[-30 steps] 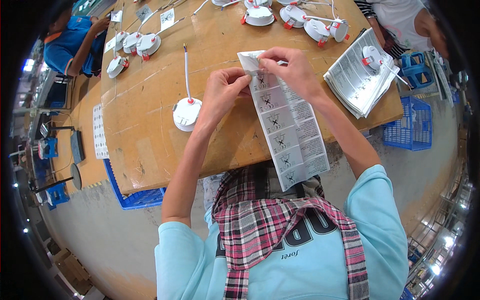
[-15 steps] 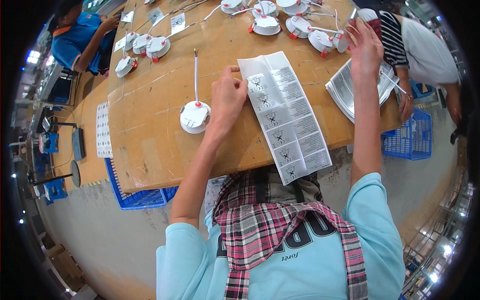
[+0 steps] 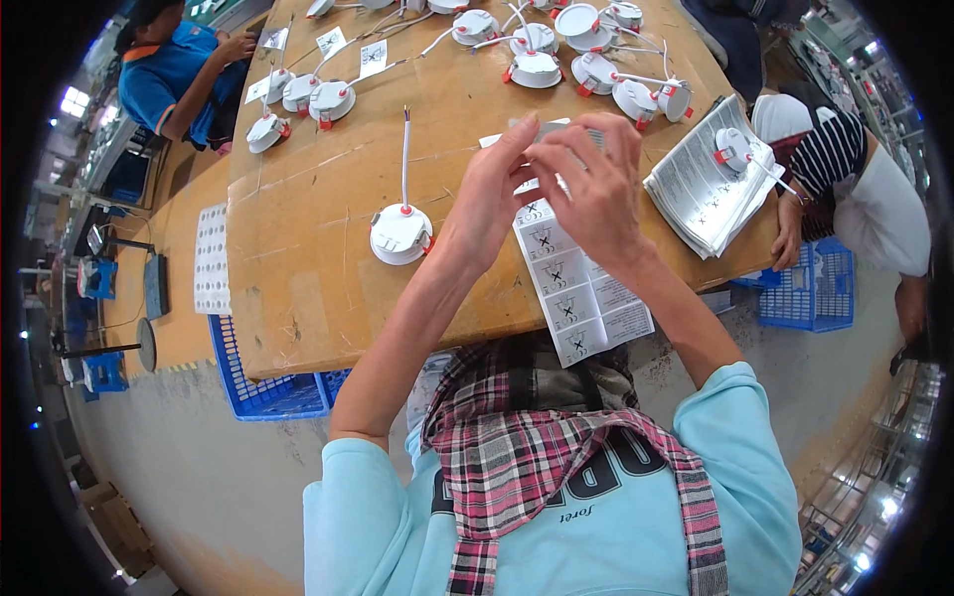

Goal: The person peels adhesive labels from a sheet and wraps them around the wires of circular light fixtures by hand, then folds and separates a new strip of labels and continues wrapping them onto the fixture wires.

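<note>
A long strip of printed label paper (image 3: 581,303) lies on the wooden table (image 3: 308,288) and hangs over its near edge. Both of my hands meet at the strip's far end. My left hand (image 3: 492,194) pinches its top left corner, and my right hand (image 3: 596,184) has its fingers curled over the top edge just beside it. Left of my left hand sits a round white lamp fitting (image 3: 400,234) with a red clip and a white wire pointing away from me.
Several more white lamp fittings (image 3: 537,68) crowd the table's far end. A stack of printed sheets (image 3: 696,189) with one fitting on it lies at the right. Blue crates (image 3: 268,392) (image 3: 810,288) stand below. One person in blue (image 3: 174,79) and another in stripes (image 3: 845,169) work nearby.
Half a second ago my right hand was stretched out to the stack of sheets at the far right. It has come back to the top of the label strip, beside my left hand.
</note>
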Motion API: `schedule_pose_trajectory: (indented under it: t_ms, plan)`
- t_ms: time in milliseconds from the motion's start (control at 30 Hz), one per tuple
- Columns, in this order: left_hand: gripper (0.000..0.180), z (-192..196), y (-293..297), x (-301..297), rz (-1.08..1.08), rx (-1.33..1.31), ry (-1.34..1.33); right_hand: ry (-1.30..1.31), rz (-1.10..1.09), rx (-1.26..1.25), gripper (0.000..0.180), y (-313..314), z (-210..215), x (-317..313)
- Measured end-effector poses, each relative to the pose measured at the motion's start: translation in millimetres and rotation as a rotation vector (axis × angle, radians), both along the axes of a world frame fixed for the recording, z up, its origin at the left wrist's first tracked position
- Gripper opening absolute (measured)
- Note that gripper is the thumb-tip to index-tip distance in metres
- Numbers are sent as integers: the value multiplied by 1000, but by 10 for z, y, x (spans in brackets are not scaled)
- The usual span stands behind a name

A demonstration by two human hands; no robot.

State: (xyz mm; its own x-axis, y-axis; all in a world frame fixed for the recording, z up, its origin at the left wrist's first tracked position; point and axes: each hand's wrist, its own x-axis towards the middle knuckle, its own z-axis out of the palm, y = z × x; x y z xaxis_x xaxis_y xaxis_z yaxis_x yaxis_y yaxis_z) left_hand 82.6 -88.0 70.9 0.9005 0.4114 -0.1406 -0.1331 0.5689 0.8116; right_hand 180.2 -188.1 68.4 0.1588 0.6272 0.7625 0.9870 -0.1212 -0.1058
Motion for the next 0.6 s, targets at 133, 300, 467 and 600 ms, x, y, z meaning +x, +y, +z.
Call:
schedule_pose_trajectory:
  t_ms: [133,300,467,600]
  plan:
    - [33,-165,126,-96,-22,-68,57,39,108,-151,13,-30,-70,-83]
    - [17,-219,176,-154,60,-68,40,134,200,-119,20,-55,-12,-123]
    - [16,-128,287,-313,145,169,165,254,127,-45,32,-47,180,95]
    - [17,-141,374,-450,150,268,180,810,239,-165,38,38,168,213]
